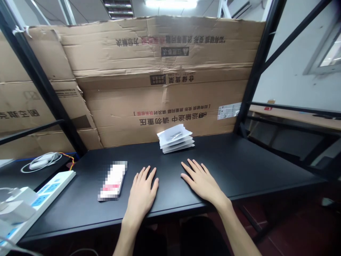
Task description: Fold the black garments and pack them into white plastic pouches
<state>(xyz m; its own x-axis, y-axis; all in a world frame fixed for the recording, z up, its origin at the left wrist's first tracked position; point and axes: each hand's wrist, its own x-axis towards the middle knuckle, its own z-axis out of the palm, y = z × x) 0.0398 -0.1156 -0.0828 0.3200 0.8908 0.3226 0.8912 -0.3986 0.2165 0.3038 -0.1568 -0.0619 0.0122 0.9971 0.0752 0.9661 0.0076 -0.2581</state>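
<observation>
Both of my hands rest palm down on the black table (213,156), holding nothing. My left hand (142,192) has its fingers spread and pointing away from me. To its left lies a phone-shaped flat object (113,181), blurred by pixel blocks. My right hand (201,179) lies flat too, fingers apart, a little right of the middle. Beyond the hands, against the cardboard, sits a small stack of white translucent packets (176,138). Something dark shows inside the top packet. Neither hand touches the stack or the flat object.
A cardboard sheet (160,96) with printed characters stands upright along the back edge. Black metal posts (250,85) frame the table. At the left are a white power strip (48,199) with plugs and a coiled white cable (44,161). A wooden shelf (293,115) is at the right.
</observation>
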